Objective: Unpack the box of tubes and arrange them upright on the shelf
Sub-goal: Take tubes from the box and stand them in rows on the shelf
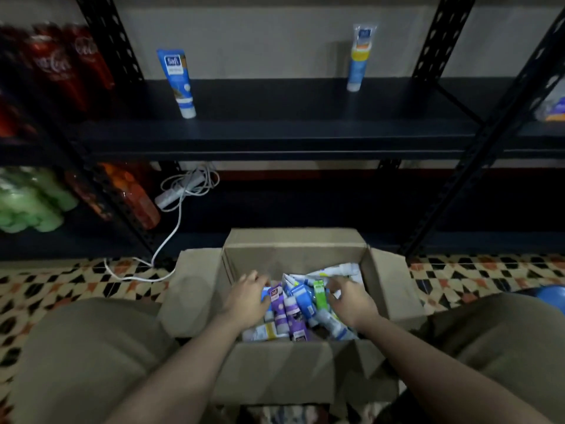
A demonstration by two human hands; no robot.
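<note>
Stockroom or small shop. Dark slotted-steel shelving (275, 130) held shrink-wrapped packs of cola bottles (61, 65), green bottles (30, 203) and orange bottles (134, 194). Two retail tubes (179, 84) stood on a shelf, and a cardboard box (293, 243) of mixed tubes sat on the patterned tile floor (76, 283).

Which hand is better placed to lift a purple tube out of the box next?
Left. The left hand lies right beside the purple tubes in the box; the right hand sits further off, over the green tube and white ones.
</note>
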